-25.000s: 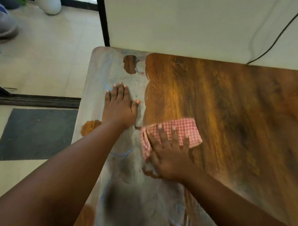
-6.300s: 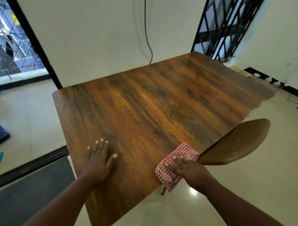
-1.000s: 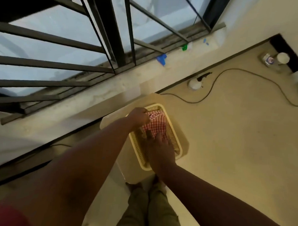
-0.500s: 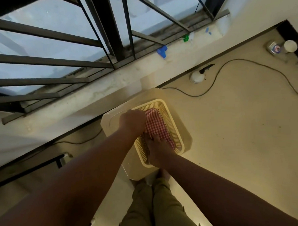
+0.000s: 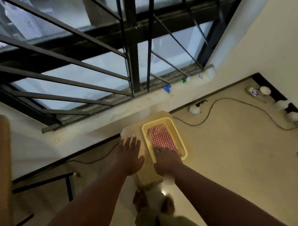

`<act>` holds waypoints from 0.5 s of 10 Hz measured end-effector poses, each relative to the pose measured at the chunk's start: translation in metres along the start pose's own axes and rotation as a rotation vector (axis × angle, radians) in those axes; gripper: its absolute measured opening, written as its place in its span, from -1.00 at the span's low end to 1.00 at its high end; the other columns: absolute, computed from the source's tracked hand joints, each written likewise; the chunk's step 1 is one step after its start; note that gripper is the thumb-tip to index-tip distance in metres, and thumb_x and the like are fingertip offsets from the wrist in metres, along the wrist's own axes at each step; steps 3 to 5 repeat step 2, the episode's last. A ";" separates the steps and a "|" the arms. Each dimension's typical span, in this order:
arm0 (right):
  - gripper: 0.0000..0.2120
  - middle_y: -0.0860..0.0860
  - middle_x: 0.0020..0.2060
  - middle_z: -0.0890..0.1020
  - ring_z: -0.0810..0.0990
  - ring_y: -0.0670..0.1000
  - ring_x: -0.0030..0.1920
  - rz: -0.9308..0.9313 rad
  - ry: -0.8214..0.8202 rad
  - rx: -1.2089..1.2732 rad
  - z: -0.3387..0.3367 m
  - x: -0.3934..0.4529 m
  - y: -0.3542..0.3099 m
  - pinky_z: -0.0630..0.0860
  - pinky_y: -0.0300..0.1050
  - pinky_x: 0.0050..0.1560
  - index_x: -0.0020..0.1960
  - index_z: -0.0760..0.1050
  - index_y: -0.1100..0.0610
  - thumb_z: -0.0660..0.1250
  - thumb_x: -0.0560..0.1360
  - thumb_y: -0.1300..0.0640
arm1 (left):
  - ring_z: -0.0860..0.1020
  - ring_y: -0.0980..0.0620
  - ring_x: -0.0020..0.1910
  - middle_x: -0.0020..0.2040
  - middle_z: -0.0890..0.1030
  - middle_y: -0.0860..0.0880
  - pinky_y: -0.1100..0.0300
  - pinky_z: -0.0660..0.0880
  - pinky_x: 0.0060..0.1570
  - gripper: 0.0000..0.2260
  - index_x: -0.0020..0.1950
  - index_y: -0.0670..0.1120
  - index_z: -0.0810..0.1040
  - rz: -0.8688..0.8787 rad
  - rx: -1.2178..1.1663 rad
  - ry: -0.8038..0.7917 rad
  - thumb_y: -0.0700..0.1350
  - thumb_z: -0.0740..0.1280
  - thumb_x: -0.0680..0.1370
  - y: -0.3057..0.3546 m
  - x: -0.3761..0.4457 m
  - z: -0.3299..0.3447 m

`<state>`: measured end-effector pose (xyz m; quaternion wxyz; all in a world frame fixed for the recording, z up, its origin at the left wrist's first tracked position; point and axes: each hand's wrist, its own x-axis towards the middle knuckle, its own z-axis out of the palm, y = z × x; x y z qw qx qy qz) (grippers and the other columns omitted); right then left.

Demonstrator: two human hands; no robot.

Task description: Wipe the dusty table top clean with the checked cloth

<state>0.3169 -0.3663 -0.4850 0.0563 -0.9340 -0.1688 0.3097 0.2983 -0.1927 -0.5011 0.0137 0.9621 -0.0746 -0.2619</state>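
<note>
No writing or brand can be read anywhere; the small tin (image 5: 253, 91) by the far wall carries a label too blurred to make out.

At the far left edge of the view a brown wooden edge (image 5: 0, 166) runs down the frame. Behind it a window with dark metal bars (image 5: 130, 44) fills the upper part, and on its sill lie a blue scrap (image 5: 167, 88) and a small green piece (image 5: 184, 80).

The left hand (image 5: 130, 157) is flat, palm down, its fingers (image 5: 132, 142) straight and slightly spread over the left part of a cream stool (image 5: 132, 131); they are blurred, so whether they touch it cannot be told. On the stool's right side sits a yellow slotted basket (image 5: 176, 129), and the checked cloth (image 5: 161, 137) lies bunched inside it. The right hand (image 5: 166, 161) hangs over the basket's near edge, its fingertips (image 5: 158, 149) close together at the cloth's near end; whether they touch or pinch it cannot be told.

Further right on the floor lies a black cable (image 5: 229, 100), with a white cup (image 5: 265, 90) beside the tin.
</note>
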 end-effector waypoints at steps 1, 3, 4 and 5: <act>-0.36 0.12 0.41 0.33 0.30 0.18 0.37 -0.050 0.043 -0.086 -0.008 -0.027 -0.016 0.28 0.12 0.32 0.53 0.06 0.09 0.25 0.54 0.02 | -0.34 -0.13 0.51 0.55 -0.29 -0.14 -0.09 -0.39 0.43 -0.33 0.55 -0.11 -0.28 -0.062 -0.063 -0.010 0.20 -0.05 0.62 -0.003 -0.032 -0.010; -0.34 0.12 0.45 0.29 0.22 0.19 0.44 -0.101 0.068 -0.097 -0.017 -0.051 -0.033 0.20 0.16 0.38 0.54 0.04 0.09 0.25 0.55 0.01 | -0.30 -0.11 0.52 0.57 -0.25 -0.13 -0.07 -0.35 0.45 -0.34 0.56 -0.11 -0.24 -0.103 -0.100 0.048 0.19 -0.04 0.62 -0.005 -0.061 -0.021; -0.34 0.12 0.45 0.29 0.22 0.19 0.44 -0.101 0.068 -0.097 -0.017 -0.051 -0.033 0.20 0.16 0.38 0.54 0.04 0.09 0.25 0.55 0.01 | -0.30 -0.11 0.52 0.57 -0.25 -0.13 -0.07 -0.35 0.45 -0.34 0.56 -0.11 -0.24 -0.103 -0.100 0.048 0.19 -0.04 0.62 -0.005 -0.061 -0.021; -0.34 0.12 0.45 0.29 0.22 0.19 0.44 -0.101 0.068 -0.097 -0.017 -0.051 -0.033 0.20 0.16 0.38 0.54 0.04 0.09 0.25 0.55 0.01 | -0.30 -0.11 0.52 0.57 -0.25 -0.13 -0.07 -0.35 0.45 -0.34 0.56 -0.11 -0.24 -0.103 -0.100 0.048 0.19 -0.04 0.62 -0.005 -0.061 -0.021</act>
